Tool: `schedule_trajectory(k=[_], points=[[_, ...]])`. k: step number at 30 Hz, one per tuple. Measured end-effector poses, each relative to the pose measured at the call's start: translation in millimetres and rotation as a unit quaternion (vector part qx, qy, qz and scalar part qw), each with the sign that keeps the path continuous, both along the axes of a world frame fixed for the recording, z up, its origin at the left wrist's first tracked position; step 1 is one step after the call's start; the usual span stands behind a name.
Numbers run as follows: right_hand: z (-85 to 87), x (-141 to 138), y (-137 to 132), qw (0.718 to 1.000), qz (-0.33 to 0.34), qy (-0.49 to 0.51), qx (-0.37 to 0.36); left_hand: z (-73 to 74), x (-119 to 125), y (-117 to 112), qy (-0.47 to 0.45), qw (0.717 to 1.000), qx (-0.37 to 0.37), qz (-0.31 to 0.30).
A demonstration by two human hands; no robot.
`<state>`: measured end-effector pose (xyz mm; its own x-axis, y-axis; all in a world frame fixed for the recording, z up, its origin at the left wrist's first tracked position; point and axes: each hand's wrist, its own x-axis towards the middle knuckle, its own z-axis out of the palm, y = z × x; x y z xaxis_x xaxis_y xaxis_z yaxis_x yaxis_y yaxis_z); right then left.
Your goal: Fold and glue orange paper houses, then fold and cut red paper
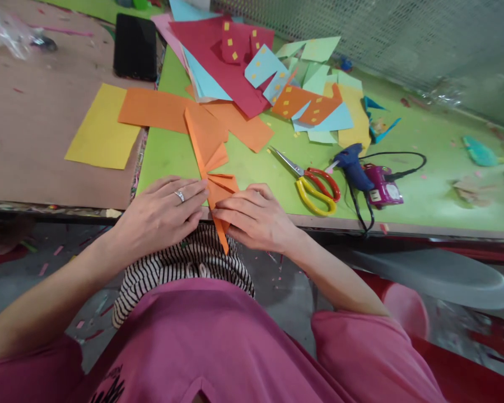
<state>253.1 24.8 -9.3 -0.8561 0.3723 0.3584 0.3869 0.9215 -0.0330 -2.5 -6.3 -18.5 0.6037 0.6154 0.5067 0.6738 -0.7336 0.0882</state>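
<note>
A folded orange paper piece (212, 159) lies at the near edge of the green table (424, 168), its tip hanging over the edge. My left hand (162, 215), with a ring on one finger, lies with fingers stretched flat against the fold's left side. My right hand (256, 218) presses on the fold's right side, fingers held together and flat on the paper. Both hands touch the orange paper and meet at its lower pleats.
Red-and-yellow scissors (315, 184) and a blue glue gun (355, 165) with a purple unit (384, 187) lie to the right. Coloured paper sheets (235, 73) pile up behind. A yellow sheet (103, 129) and a black phone (135, 46) rest on brown board at left.
</note>
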Motion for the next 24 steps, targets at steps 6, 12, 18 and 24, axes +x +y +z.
schedule_trajectory(k=[6,12,18,24], points=[[-1.5,2.6,11.0,0.999,0.008,0.019,-0.027,-4.9,-10.3,-3.7,0.029,0.999,-0.037,-0.019],[-3.8,11.9,16.0,0.995,-0.068,0.065,-0.043,-6.6,-7.2,-5.5,0.003,0.998,-0.063,-0.028],[-3.9,18.2,10.4,0.987,-0.107,0.076,-0.091,-3.3,11.1,-8.3,-0.021,1.000,-0.012,-0.007],[-0.7,21.8,9.2,0.994,-0.077,0.033,-0.063,-3.3,14.2,-13.2,-0.002,0.999,0.039,-0.007]])
